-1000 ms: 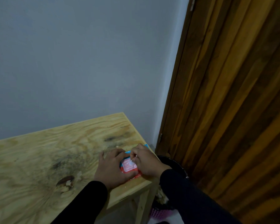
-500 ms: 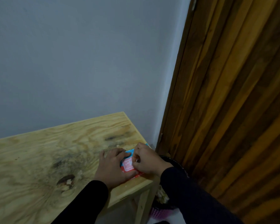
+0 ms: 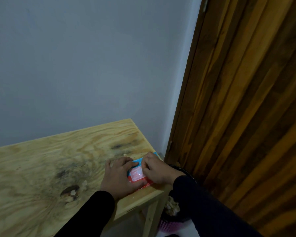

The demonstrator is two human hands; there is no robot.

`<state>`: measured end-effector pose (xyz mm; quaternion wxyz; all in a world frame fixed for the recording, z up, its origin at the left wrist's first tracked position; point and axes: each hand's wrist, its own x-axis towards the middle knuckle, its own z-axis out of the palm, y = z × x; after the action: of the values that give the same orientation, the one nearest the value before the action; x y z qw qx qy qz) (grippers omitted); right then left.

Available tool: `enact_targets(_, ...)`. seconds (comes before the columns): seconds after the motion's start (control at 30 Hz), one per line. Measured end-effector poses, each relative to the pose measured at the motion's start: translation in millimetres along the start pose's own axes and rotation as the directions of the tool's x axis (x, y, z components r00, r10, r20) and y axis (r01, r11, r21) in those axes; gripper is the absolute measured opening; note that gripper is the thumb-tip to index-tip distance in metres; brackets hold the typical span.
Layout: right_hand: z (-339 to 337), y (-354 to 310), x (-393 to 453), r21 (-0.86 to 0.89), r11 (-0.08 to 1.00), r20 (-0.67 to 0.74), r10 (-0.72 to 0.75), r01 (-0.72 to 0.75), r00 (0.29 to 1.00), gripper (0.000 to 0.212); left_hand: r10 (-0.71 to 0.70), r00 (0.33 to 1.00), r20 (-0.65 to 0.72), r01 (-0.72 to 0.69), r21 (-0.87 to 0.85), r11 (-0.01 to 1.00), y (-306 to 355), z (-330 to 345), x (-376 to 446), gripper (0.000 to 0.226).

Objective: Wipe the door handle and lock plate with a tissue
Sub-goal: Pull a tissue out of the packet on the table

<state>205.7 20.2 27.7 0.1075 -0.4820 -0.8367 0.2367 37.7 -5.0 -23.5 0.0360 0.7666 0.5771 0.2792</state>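
We are looking down at the near right corner of a plywood counter (image 3: 41, 159), where a red and blue tissue pack (image 3: 137, 175) is lying flat. We are pressing the left hand (image 3: 118, 177) on the pack's left side, fingers spread and fairly straight over its edge, so that grip is released, just holding the pack down. We are curling the right hand (image 3: 156, 170) over the pack's right side, fingertips bunched at the pale label flap on top; that grip is pinching at the flap, though the exact contact is blurred. Both arms are wearing dark sleeves (image 3: 203, 211). A brown wooden door (image 3: 246, 117) is standing just right of the counter, against a grey wall (image 3: 92, 65). Its handle and lock plate are not showing in this view. A dark bin (image 3: 174, 218) with crumpled paper inside is sitting below the counter corner.
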Motion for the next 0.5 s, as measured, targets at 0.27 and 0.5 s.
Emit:
enact_targets(0.27,5.2,0.5,0.7,0.036,0.999,-0.042,0.024,-0.023,0.999,0.013,0.009,1.000,-0.014,-0.009,0.005,1.000,1.0,-0.6,0.3,0.071)
enact_targets(0.5,4.7,3.4,-0.3,0.145,0.989,-0.045,0.043,-0.036,0.998,0.007,0.003,1.000,-0.004,-0.003,0.029,1.000,-0.7,0.7,1.0,0.069)
